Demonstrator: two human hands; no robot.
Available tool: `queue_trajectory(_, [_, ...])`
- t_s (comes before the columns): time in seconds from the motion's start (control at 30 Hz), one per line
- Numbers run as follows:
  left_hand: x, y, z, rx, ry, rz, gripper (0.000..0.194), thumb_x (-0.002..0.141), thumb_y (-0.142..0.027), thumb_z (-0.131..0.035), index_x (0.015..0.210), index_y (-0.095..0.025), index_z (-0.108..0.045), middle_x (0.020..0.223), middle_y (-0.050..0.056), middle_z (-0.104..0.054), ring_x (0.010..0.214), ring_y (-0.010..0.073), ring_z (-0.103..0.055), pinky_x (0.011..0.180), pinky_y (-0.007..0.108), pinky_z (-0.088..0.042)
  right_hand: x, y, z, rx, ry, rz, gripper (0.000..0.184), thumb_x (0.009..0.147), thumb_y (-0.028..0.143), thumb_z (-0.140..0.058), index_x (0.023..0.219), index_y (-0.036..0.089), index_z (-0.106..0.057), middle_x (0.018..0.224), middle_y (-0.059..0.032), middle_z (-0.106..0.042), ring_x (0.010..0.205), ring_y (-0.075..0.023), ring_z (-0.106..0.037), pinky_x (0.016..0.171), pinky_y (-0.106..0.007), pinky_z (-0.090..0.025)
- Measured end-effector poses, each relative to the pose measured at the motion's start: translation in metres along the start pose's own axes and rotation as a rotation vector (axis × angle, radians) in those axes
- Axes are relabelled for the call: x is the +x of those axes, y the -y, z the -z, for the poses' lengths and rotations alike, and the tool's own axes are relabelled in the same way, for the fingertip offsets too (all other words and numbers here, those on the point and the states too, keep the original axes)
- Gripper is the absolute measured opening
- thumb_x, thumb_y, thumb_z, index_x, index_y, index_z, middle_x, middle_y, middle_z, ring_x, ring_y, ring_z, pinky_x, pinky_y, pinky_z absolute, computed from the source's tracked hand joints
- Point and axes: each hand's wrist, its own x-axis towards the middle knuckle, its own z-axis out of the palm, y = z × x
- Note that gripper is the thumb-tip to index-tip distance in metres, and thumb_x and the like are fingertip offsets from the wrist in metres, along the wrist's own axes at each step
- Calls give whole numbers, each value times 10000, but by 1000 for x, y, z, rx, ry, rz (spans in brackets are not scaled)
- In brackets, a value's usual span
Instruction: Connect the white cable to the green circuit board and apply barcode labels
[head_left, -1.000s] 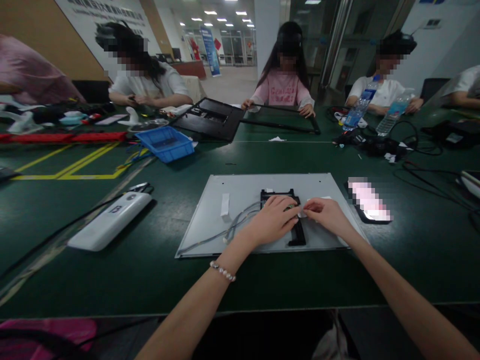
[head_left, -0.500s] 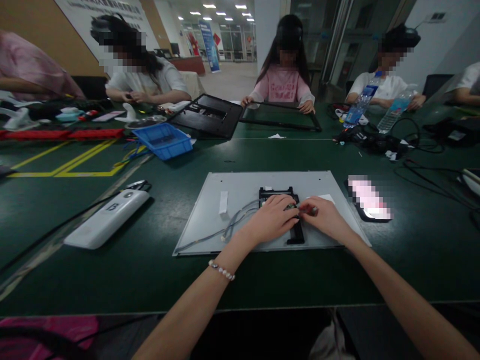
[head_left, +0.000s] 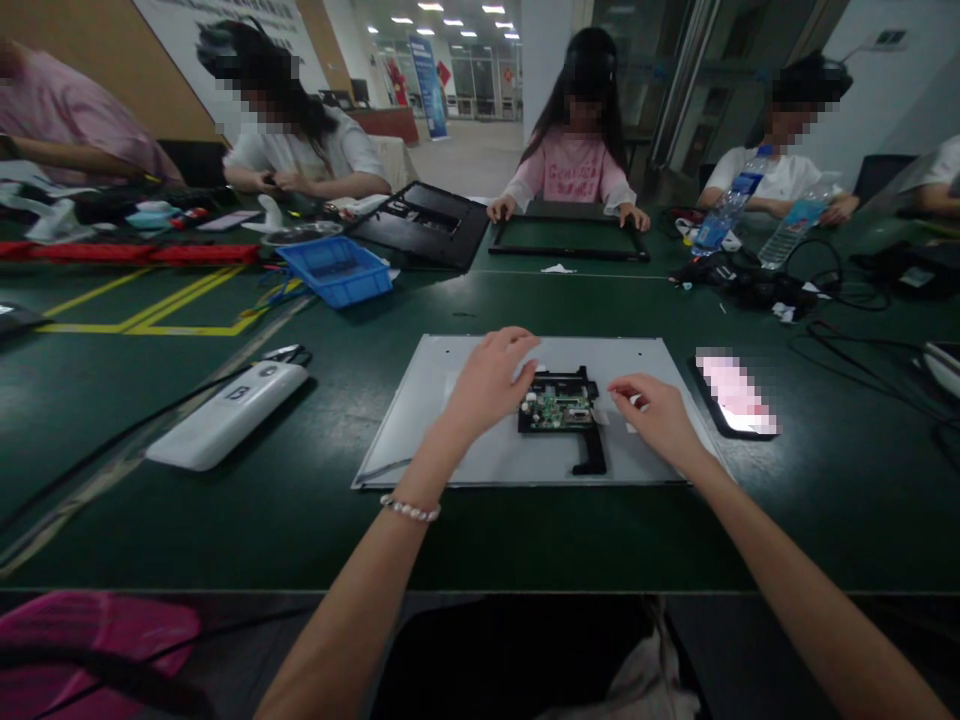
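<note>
A flat light-grey panel (head_left: 409, 415) lies on the green table in front of me. On its middle sits a black bracket (head_left: 594, 448) carrying a green circuit board (head_left: 559, 411). My left hand (head_left: 491, 385) is raised over the panel, just left of the board, with fingers apart and nothing in them. It hides most of the grey cable (head_left: 382, 469). To the right of the bracket, my right hand (head_left: 651, 412) has thumb and forefinger pinched together. Whatever they hold, if anything, is too small to make out.
A phone (head_left: 739, 395) lies right of the panel, a white power bank (head_left: 229, 415) with a cable to its left. Beyond are a blue bin (head_left: 337, 270), a black back cover (head_left: 427, 225) and two bottles. A person opposite touches a black frame (head_left: 570, 253).
My left hand has lifted off the board and moved up and left, uncovering the board. My right hand has drawn slightly right, away from the bracket. The person opposite has lowered the black frame.
</note>
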Motion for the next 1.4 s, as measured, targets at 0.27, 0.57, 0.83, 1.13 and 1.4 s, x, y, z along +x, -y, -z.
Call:
queue_trajectory(0.27, [-40,96,9,-74,170,414,410,763,-235,-537,1164,-151,-551,1154,90,-555,693,126,-561,773,299,-465,-4,10,1,-91,65,79,190,828,167,-469,922,200,-630,883,-35,-644,736,-161,-574,704,-302,-445])
queue_trajectory(0.57, [-53,114,3,-128,197,468,275,705,-251,-566,966,-185,-625,810,16,-611,681,137,-565,659,252,-434,-5,13,2,-115,84,95,199,831,162,-461,930,202,-628,879,-35,-642,740,-161,-569,700,-297,-439])
queue_trajectory(0.83, [-53,105,13,-197,41,531,198,739,-340,-559,797,-175,-650,742,29,-647,665,145,-583,646,269,-432,-4,10,-2,-116,75,91,188,834,171,-472,926,203,-632,885,-37,-644,756,-171,-578,720,-319,-447])
queue_trajectory(1.13, [-59,53,40,-541,92,560,187,742,-335,-588,824,-168,-605,742,26,-627,637,130,-592,595,253,-485,6,53,-15,-83,132,231,295,895,207,-416,1149,209,-566,1070,-73,-619,965,-201,-576,834,-372,-478])
queue_trajectory(1.4, [-80,53,24,-307,89,498,174,795,-336,-533,849,-184,-598,757,9,-634,727,148,-604,674,258,-473,11,103,-55,-171,444,590,451,933,374,-377,1313,138,-432,1349,-124,-479,1257,-218,-415,1043,-407,-352])
